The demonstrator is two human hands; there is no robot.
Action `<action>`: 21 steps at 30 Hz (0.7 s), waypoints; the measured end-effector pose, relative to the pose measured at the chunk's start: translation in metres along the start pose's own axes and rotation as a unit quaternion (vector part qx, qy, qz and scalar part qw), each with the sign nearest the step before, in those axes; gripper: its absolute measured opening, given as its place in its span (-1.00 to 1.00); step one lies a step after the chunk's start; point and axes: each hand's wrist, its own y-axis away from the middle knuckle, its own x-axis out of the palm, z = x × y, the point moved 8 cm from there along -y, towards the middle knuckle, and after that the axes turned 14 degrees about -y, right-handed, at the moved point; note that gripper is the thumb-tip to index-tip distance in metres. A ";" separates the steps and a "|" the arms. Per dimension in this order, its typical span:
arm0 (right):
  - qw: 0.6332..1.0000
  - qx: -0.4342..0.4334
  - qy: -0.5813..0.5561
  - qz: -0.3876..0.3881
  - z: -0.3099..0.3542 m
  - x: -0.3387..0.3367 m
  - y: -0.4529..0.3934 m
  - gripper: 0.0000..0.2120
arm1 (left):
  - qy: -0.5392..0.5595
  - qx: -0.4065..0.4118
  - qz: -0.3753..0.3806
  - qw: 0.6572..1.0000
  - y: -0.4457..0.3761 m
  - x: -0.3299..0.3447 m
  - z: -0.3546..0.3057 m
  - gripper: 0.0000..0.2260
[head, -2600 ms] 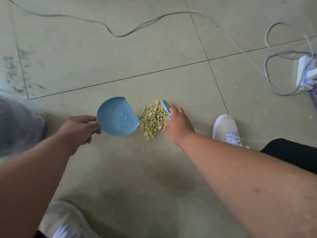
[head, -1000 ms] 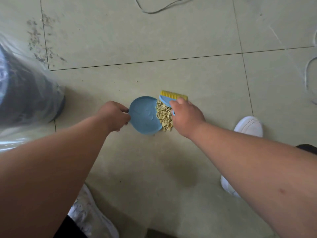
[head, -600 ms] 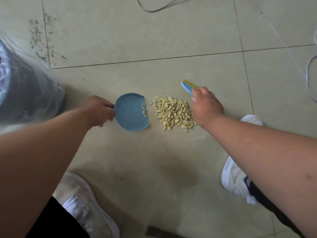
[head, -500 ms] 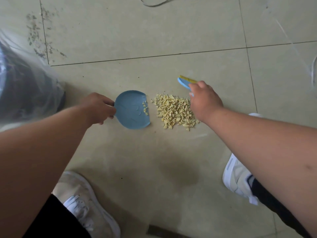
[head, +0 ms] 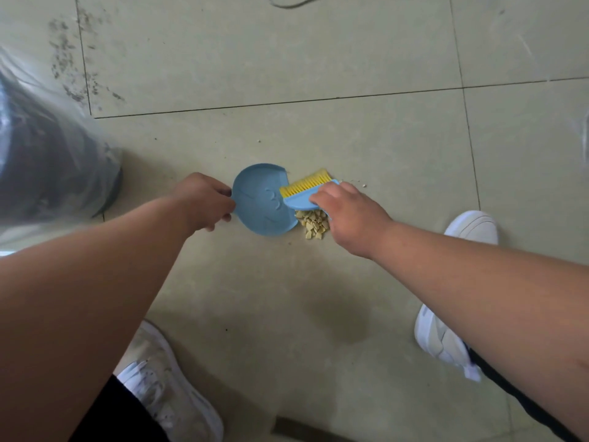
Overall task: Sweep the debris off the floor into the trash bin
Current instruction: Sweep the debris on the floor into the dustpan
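Observation:
My left hand [head: 204, 202] grips the handle of a small round blue dustpan [head: 258, 205] lying flat on the floor. My right hand [head: 347, 215] holds a blue hand brush [head: 302, 193] with yellow bristles, which overlaps the dustpan's right edge. A pile of pale yellow debris [head: 314, 223] lies on the floor against the pan's right rim, partly hidden under the brush and my right hand. A few stray crumbs [head: 358, 183] lie beyond the brush. The trash bin [head: 47, 154], dark with a clear plastic liner, stands at the left edge.
The floor is pale green tile with dark grout lines and a dirty patch [head: 73, 59] at the upper left. My white shoes [head: 172, 387] [head: 446, 333] stand below the hands, another white shoe [head: 471, 228] to the right. A cable [head: 293, 1] lies at the top edge.
My right hand has swept the brush left across the debris to the dustpan's edge, pushing the spread pile into a tighter heap against the pan. The dustpan stays on the floor.

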 end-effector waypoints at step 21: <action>0.994 0.093 -0.050 -0.036 0.016 0.032 0.019 -0.49 | -0.027 0.028 0.021 0.999 0.002 0.025 -0.017 -0.78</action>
